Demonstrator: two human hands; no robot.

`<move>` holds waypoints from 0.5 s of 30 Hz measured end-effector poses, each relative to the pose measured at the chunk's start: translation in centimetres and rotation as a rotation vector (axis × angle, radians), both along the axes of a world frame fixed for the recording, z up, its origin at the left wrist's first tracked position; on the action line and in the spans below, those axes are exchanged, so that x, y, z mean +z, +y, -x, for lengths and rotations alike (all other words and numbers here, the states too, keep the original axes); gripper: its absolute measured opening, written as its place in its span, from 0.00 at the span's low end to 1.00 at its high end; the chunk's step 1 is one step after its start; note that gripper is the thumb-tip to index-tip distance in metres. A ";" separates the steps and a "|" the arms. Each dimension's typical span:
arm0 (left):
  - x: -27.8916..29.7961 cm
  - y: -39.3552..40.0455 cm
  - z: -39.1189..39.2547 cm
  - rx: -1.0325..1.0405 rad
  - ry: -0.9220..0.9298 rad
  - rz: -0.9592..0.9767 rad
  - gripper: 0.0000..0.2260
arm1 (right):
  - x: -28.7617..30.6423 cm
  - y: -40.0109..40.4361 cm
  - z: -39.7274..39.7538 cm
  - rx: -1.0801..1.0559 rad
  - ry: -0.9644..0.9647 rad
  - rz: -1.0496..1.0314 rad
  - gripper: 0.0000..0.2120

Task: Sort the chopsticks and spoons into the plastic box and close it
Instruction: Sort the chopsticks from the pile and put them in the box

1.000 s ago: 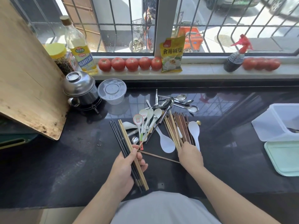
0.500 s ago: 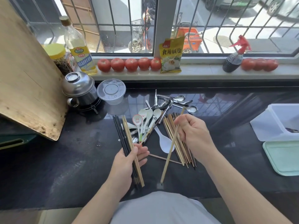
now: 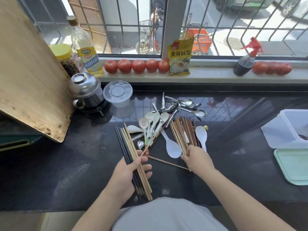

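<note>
Left hand (image 3: 130, 172) grips gathered chopsticks (image 3: 129, 147); right hand (image 3: 198, 158) pinches brown chopsticks (image 3: 185, 132) at 1 o'clock — square tips before lifting.

A wooden cutting board (image 3: 28, 75) leans at the left of the dark surface (image 3: 66, 172). Beside it stand a steel pot (image 3: 85, 91) and a clear round container (image 3: 118, 95). On the windowsill (image 3: 208, 75) are an oil bottle (image 3: 85, 50), a yellow-lidded jar (image 3: 65, 59), a row of tomatoes (image 3: 137, 66), a yellow packet (image 3: 180, 57), and a spray bottle (image 3: 246, 60) with more tomatoes (image 3: 272, 68) just beside it.
</note>
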State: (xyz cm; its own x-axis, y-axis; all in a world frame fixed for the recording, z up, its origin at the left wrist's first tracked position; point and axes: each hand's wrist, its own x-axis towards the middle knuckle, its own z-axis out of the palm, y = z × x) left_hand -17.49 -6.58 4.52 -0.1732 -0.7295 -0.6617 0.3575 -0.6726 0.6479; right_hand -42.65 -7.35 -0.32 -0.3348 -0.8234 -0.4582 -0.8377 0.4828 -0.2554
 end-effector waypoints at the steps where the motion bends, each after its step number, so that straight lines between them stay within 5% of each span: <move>1: -0.1 0.0 -0.2 0.015 0.009 -0.014 0.10 | -1.1 1.0 0.1 0.046 0.064 -0.036 0.13; 15: -0.5 1.1 1.4 -0.102 0.004 -0.184 0.08 | -4.3 4.2 -1.0 0.141 0.282 0.057 0.05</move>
State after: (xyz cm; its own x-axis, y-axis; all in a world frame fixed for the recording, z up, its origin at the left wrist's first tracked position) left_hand -18.88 -5.43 4.04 -0.2433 -0.5751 -0.7810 0.2839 -0.8122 0.5097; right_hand -41.67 -3.17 -4.65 -0.3225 -0.8924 -0.3157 -0.9370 0.3482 -0.0270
